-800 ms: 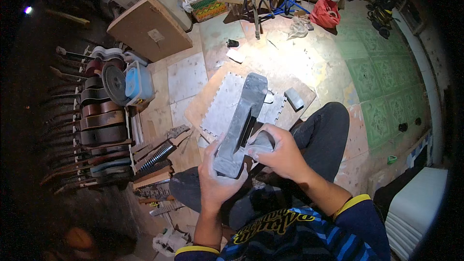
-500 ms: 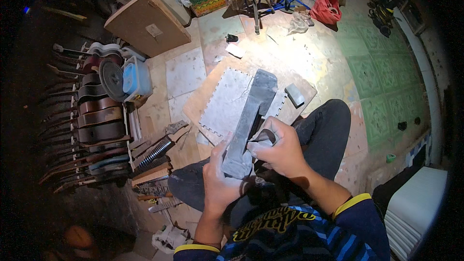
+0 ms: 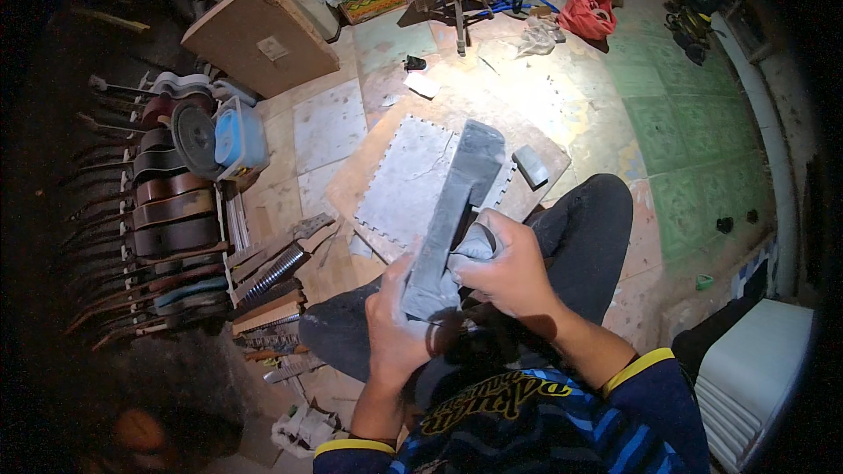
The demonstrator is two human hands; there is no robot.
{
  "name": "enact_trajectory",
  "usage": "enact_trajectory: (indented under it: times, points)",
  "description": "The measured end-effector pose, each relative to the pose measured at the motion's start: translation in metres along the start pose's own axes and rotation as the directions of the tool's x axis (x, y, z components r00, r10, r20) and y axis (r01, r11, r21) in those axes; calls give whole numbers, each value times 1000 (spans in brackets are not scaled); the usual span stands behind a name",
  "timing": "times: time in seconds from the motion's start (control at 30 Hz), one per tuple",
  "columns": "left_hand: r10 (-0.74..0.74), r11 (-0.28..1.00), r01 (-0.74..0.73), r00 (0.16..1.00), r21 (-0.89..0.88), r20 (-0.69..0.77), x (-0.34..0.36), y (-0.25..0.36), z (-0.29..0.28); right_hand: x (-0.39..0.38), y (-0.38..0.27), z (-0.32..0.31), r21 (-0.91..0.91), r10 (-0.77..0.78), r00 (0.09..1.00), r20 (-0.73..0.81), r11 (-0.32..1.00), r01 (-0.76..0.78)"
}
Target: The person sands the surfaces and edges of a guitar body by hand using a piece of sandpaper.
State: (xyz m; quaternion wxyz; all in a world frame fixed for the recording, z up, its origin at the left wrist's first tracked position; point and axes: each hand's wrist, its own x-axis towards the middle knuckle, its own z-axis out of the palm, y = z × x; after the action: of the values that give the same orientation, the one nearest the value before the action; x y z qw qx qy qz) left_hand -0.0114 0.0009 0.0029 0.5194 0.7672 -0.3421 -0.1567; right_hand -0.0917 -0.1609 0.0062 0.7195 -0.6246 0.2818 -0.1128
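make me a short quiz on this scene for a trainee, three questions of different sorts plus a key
1. Multiple choice. What colour is the curled sheet in the right hand?
a) red
b) grey
c) green

2. True or false. The left hand grips the long grey piece at its end nearer the person.

3. Fill in the blank. In the picture, the small block on the brown board lies to the ____ of the long grey piece.

Key: 1 b; 2 true; 3 right
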Motion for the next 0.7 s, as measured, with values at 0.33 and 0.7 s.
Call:
enact_trajectory:
  times: [0.33,0.7]
  points:
    - [91,995,-92,995,-36,-33,1,-9,-3,10,10,-4,-67,-77,995,70,994,81]
    - [155,980,-143,985,141,-79,3,1,3,19,15,-4,157,111,956,272,975,-158]
